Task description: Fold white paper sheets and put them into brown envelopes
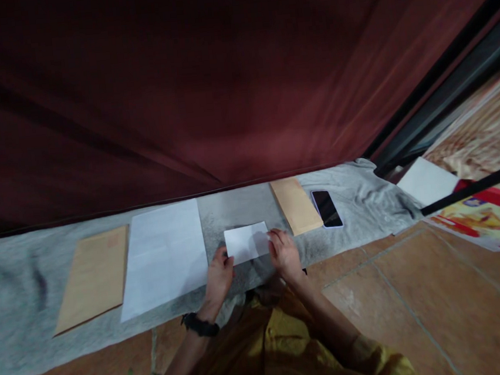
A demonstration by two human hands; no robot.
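A small sheet of white paper (247,242), with a faint crease down its middle, lies between my hands on the grey cloth. My left hand (219,274) pinches its left edge near the lower corner. At the right edge, the fingers of my right hand (285,255) are closed on the same paper. To the left is a large white sheet (165,257), lying flat. A brown envelope (295,205) rests just beyond my right hand, close to a phone (327,208) with a dark screen. Another brown envelope (94,276) sits at the far left.
The grey cloth (238,203) covers a long narrow surface against a dark red curtain (232,95). Dark metal bars (443,86) and a colourful printed box (491,214) stand at the right. Tiled floor (376,299) shows below the front edge.
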